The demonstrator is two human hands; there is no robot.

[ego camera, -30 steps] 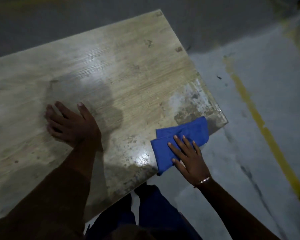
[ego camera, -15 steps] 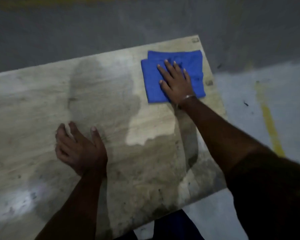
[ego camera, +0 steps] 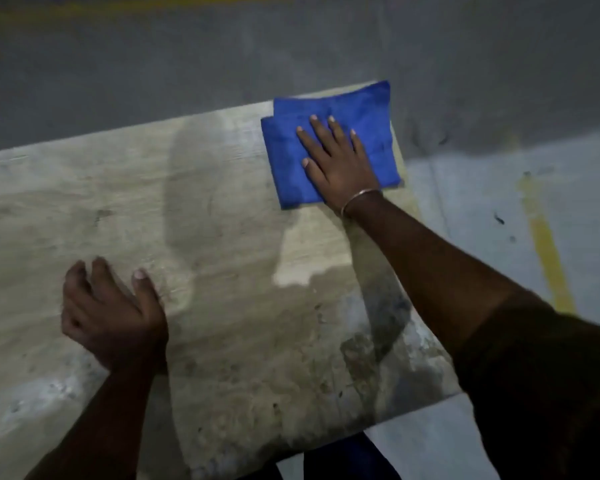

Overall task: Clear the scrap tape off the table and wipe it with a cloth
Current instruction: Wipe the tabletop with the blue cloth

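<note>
Blue cloth at table corner

Right hand flat on cloth (folded).

No text, label, brand or number can be read anywhere; the dim, blurred view may hide small marks on the bench surface.

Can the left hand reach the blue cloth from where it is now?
Probably yes: nothing lies on the table between the left hand and the blue cloth, though the right hand already presses it flat.
</note>
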